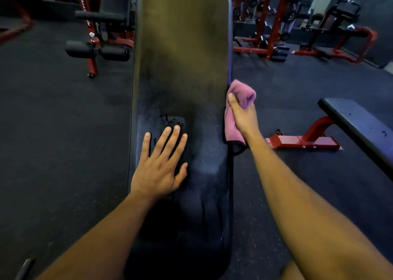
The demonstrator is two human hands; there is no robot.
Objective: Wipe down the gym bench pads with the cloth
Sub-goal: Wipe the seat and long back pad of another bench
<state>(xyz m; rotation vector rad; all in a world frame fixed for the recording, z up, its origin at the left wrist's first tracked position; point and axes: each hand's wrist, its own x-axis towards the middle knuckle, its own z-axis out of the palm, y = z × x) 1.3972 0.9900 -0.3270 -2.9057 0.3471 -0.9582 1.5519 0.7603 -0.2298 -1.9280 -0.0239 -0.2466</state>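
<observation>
1. Closest to the camera is the bench pad [182, 67], a long dark pad running straight away down the middle of the shot. The surface looks scuffed and dusty-grey in patches near the hands, and the far half picks up a yellowish-olive glare.
2. The left hand [160, 167] lies flat on the near part of the pad, fingers straight and spread a bit, palm down, holding nothing.
3. Just past those fingertips there's a darker mottled patch on the pad; can't tell if it's wet or just worn.
4. The right hand [242, 118] is at the pad's right edge with its fingers curled round a bunched pink cloth [240, 101]. The cloth sits right against the side of the pad, with a dark-edged corner hanging down below the hand.
5. Off to the right on the dark rubber floor [63, 130] is a second bench [357, 126], black pad on a red frame, well apart from the main one.
6. Far left is a red machine [93, 43] with black foam rollers, just beside the pad's left edge.
7. Far right in the back are red racks [274, 18] loaded with dumbbells, all pretty blurry.
</observation>
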